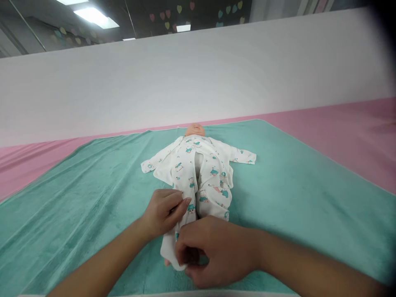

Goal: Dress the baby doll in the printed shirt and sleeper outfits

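A baby doll lies on its back, dressed in a white baby outfit printed with teal and pink figures. Its sleeves spread out to both sides, and the front gapes down the middle. My left hand is closed, thumb and fingers pinching the cloth along the outer edge of the left-side trouser leg. Lower down, my right hand has its fingers curled in a pinch on the cuff of that same leg. A bit of the doll's foot shows below the cuff. The lower part of the other leg is hidden behind my right hand.
Under the doll is a teal blanket, wrinkled on the left, with a pale edge near me. Pink covering shows beyond it on both sides. A white wall rises behind the doll's head, with dark reflective glass above.
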{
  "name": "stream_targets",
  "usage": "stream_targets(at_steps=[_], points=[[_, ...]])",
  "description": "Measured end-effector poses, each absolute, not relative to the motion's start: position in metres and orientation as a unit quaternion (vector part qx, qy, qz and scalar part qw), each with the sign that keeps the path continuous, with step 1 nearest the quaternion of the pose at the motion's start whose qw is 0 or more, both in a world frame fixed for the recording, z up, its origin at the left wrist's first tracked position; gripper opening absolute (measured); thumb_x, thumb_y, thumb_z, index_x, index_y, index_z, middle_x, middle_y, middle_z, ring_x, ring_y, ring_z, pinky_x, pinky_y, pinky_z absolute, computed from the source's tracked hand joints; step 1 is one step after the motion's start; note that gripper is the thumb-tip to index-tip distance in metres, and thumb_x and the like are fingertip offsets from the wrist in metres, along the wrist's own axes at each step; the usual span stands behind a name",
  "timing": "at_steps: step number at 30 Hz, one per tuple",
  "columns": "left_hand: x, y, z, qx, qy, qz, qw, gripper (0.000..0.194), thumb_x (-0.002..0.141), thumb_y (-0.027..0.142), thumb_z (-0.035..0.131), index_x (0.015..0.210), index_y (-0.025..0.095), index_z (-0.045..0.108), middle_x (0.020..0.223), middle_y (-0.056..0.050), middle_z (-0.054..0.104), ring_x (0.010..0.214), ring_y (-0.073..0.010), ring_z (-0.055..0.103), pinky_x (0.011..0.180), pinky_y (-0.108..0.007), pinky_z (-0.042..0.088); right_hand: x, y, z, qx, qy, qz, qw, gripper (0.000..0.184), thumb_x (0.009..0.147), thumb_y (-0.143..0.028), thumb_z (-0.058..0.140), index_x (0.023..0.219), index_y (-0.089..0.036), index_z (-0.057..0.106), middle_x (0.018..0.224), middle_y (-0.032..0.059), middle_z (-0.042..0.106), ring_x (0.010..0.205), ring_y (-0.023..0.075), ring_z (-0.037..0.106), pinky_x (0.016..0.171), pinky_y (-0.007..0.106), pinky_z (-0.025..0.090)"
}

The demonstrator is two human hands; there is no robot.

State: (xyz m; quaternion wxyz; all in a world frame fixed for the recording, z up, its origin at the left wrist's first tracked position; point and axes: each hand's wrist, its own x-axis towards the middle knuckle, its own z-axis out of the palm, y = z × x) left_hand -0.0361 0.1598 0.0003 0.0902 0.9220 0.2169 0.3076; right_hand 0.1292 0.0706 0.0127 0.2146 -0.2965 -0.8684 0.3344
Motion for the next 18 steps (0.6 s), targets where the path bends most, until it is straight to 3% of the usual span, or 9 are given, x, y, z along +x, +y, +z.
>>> stream_targets(at_steps=[3, 7, 11, 15, 18], points=[[-0.036, 0.159, 0.004, 0.914, 0.209, 0.339, 0.073, 0.038, 0.084, 0.017, 0.044, 0.052, 0.019, 0.023, 0.048, 0.003, 0.025, 0.047, -0.0102, 0.025, 0.047, -0.029, 0.018, 0.134, 0.072, 0.019, -0.292, -0.829, 0.417, 0.233, 0.014, 0.068, -0.013, 0.058, 0.081, -0.018, 0.056, 0.073, -0.0046, 0.056, 0.062, 0.0060, 0.049, 0.058, 0.015, 0.040], [-0.038, 0.158, 0.008, 0.899, 0.199, 0.386, 0.051, 0.037, 0.082, 0.013, 0.046, 0.053, 0.019, 0.025, 0.049, 0.004, 0.025, 0.048, -0.0101, 0.025, 0.046, -0.028, 0.020, 0.137, 0.072, 0.017, -0.270, -0.793, 0.474, 0.272, 0.020, 0.073, -0.005, 0.046, 0.083, -0.017, 0.059, 0.079, -0.0028, 0.061, 0.062, 0.0054, 0.052, 0.059, 0.016, 0.041], [-0.041, 0.158, 0.010, 0.891, 0.177, 0.415, 0.054, 0.031, 0.080, 0.009, 0.049, 0.056, 0.018, 0.032, 0.052, 0.002, 0.035, 0.052, -0.0102, 0.033, 0.048, -0.026, 0.027, 0.141, 0.077, 0.017, -0.309, -0.781, 0.424, 0.339, 0.023, 0.072, -0.005, 0.047, 0.084, -0.018, 0.062, 0.073, -0.0045, 0.061, 0.061, 0.0054, 0.051, 0.060, 0.016, 0.040], [-0.037, 0.158, 0.009, 0.904, 0.161, 0.388, 0.083, 0.012, 0.079, 0.009, 0.052, 0.071, 0.018, 0.051, 0.080, -0.005, 0.059, 0.081, -0.0161, 0.053, 0.071, -0.032, 0.044, 0.149, 0.089, 0.016, -0.447, -0.728, 0.303, 0.423, 0.020, 0.075, -0.009, 0.046, 0.081, -0.020, 0.062, 0.067, -0.0047, 0.058, 0.061, 0.0073, 0.049, 0.059, 0.019, 0.037], [-0.031, 0.157, 0.006, 0.927, 0.127, 0.339, 0.099, 0.012, 0.080, 0.011, 0.052, 0.085, 0.020, 0.057, 0.096, -0.006, 0.063, 0.103, -0.0200, 0.052, 0.089, -0.038, 0.042, 0.152, 0.100, 0.011, -0.520, -0.659, 0.284, 0.463, 0.020, 0.078, -0.014, 0.042, 0.080, -0.020, 0.061, 0.062, -0.0043, 0.053, 0.059, 0.0087, 0.046, 0.056, 0.020, 0.034]])
